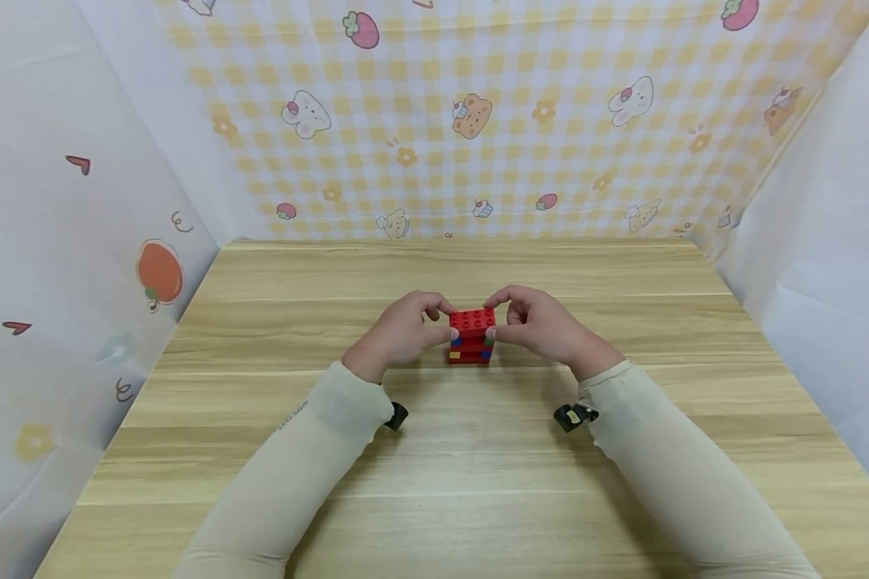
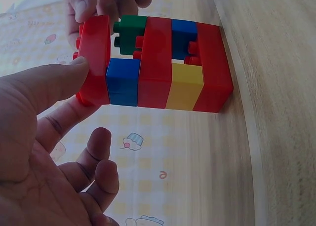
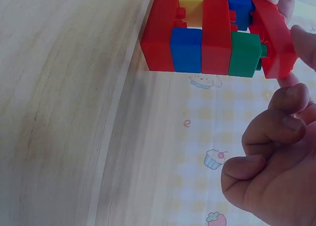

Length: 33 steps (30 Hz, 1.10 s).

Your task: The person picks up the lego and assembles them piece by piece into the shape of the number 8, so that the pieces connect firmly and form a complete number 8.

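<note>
A small tower of toy building blocks stands on the table, with a red block on top. My left hand pinches one end of that block between thumb and forefinger; my right hand pinches the other end. Below it come a blue block and a green block, then a middle red block. Lower down, a yellow block and another blue block sit on the bottom red block. The top block is tilted: it meets the upper blue block, while a gap shows above the green one.
The wooden table extends around the tower. A yellow checked cloth with cartoon prints hangs behind, and pale cloth walls stand at the sides. Small black devices are strapped at both wrists.
</note>
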### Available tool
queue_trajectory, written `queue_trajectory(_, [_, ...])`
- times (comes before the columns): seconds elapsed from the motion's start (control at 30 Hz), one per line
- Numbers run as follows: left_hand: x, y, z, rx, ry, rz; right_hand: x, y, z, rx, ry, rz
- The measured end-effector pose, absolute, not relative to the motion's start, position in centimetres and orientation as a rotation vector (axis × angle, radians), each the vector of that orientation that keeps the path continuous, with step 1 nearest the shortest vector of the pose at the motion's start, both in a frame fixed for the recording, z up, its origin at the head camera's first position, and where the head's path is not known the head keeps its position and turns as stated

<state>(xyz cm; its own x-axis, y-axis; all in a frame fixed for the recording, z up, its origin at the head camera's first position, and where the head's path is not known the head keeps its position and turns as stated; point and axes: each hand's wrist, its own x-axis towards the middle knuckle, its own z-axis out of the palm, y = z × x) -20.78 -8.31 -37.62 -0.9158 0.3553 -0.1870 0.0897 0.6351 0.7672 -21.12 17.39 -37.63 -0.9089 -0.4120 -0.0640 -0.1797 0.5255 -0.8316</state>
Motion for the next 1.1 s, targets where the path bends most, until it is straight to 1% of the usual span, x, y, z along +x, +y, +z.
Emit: queue_trajectory(1.1, [-20.90,-7.97,-37.49,0.366,2.548,1.121,-21.26,17.70,-38.41,-0.497,2.431,-1.364])
